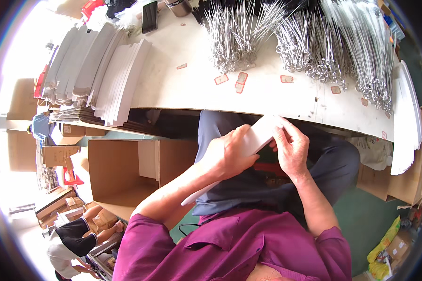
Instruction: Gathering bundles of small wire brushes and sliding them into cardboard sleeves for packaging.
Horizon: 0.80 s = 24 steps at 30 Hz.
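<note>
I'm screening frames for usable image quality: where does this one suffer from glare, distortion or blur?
Head view: the left rim is blown out white with glare; fisheye bends the table edge; the left hand, right hand and long white sleeve are reasonably sharp and evenly lit.

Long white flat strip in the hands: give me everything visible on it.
The long white flat strip looks like thin card or plastic, plain and unmarked. It slants from upper right to lower left over the lap, below the table edge. The left hand wraps its middle; the right hand pinches its upper end with its fingers. Its lower end pokes out free.
</note>
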Motion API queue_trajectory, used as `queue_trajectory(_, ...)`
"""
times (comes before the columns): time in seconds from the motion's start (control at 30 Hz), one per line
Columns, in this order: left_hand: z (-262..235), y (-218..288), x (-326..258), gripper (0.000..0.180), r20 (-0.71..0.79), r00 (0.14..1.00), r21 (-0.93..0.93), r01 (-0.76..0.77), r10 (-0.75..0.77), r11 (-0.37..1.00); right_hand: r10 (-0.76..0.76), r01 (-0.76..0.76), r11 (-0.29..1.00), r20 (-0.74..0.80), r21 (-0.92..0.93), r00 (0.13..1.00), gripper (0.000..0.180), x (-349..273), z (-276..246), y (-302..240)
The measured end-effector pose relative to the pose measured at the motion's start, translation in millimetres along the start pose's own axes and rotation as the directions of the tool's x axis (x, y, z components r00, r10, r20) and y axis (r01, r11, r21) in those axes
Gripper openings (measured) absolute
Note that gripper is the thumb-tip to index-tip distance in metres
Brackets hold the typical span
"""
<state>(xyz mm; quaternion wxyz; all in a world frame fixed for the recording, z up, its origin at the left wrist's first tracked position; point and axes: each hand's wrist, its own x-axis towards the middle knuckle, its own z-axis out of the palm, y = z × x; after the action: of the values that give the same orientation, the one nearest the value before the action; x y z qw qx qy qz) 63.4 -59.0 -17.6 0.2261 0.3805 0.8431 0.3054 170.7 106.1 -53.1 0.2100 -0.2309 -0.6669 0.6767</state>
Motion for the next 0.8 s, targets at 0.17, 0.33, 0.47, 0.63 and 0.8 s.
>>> queue_trajectory(0.17, -50, -22, 7, 0.064, -0.250, 0.968, 0.133, -0.001, 0.034, 0.991, -0.434, 0.436, 0.818, 0.096, -0.376, 0.896, 0.025, 29, -11, -11)
queue_trajectory(0.33, -121, -69, 63, 0.057, -0.452, 0.892, 0.498, 0.238, 0.015, 0.834, -0.517, 0.450, 0.683, 0.054, -0.575, 0.854, 0.014, 71, -32, -12)
queue_trajectory(0.47, -155, -81, 106, 0.059, -0.512, 0.857, 0.621, 0.415, -0.056, 0.665, -0.507, 0.429, 0.680, 0.042, -0.595, 0.861, 0.011, 86, -41, 7)
queue_trajectory(0.63, -111, -36, 145, 0.031, -0.475, 0.786, 0.410, -0.200, 0.396, 0.890, -0.562, 0.431, 0.627, 0.007, -0.649, 0.827, 0.007, 83, -40, 8)
queue_trajectory(0.8, -76, -29, 206, 0.020, -0.367, 0.823, 0.397, -0.283, 0.434, 0.873, -0.553, 0.443, 0.656, 0.009, -0.611, 0.833, 0.005, 82, -34, 10)
